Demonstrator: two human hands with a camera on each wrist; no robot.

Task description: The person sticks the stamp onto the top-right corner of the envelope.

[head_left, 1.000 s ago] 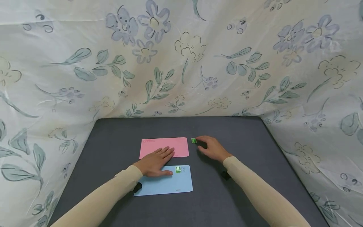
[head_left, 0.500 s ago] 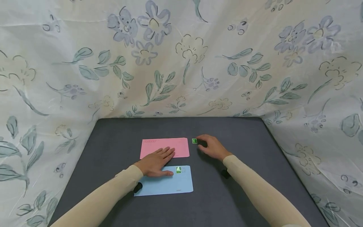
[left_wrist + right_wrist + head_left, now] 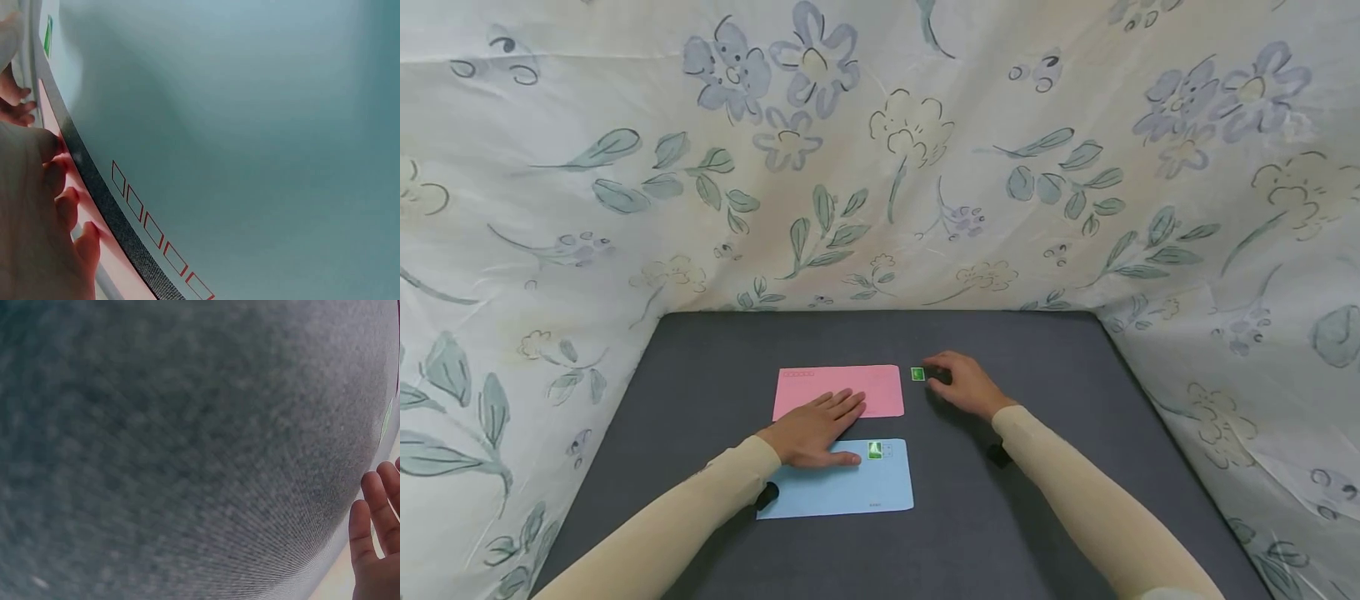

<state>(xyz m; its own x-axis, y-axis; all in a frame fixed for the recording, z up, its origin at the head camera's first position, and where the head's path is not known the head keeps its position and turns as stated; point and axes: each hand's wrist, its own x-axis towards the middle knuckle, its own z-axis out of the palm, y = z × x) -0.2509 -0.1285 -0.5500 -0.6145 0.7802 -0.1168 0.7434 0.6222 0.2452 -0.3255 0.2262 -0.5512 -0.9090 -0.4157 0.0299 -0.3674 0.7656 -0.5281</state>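
Note:
My left hand (image 3: 816, 429) lies palm down with its fingers spread on the lower part of a pink envelope (image 3: 842, 377). Its thumb reaches over the top edge of a blue envelope (image 3: 850, 493), which bears a green stamp (image 3: 875, 451) at its upper right. To the right of the pink envelope lies a second, loose green stamp (image 3: 918, 374). My right hand (image 3: 964, 385) is just right of that stamp, fingers bent and thumb apart, its fingertips right at the stamp's edge. Outstretched fingers (image 3: 373, 494) show at the edge of the right wrist view.
Both envelopes lie on a dark grey table (image 3: 1015, 500), the pink one farther back. A flowered cloth (image 3: 910, 167) hangs behind the table and along its sides. Dark wrist cameras sit under both cuffs.

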